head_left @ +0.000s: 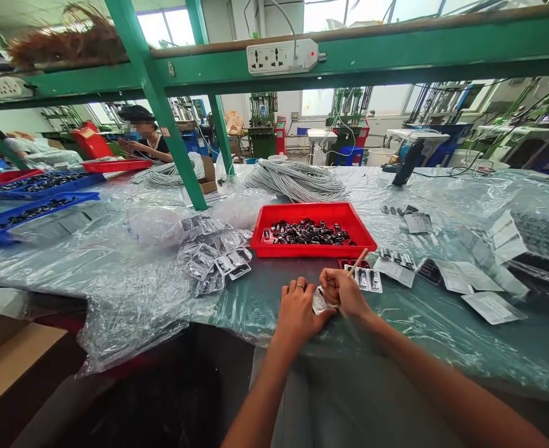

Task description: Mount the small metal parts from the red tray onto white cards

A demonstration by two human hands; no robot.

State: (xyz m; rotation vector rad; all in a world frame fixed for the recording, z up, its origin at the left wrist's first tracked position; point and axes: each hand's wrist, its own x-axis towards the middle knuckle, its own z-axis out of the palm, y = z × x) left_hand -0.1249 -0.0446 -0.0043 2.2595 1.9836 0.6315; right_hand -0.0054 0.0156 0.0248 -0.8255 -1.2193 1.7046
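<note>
In the head view, the left hand [301, 311] lies low on the worktop [265, 283], thumb and fingers around a small white piece [319, 303], seemingly to steady it; whether that grip is clamped or merely resting, one cannot tell. The right hand [342, 294] has its grip closed on a thin stick [360, 259], tilted over the piece, probably for fine control. A red tray [314, 251] of black parts [307, 233] stands just beyond both hands, likely for easy reach.
</note>
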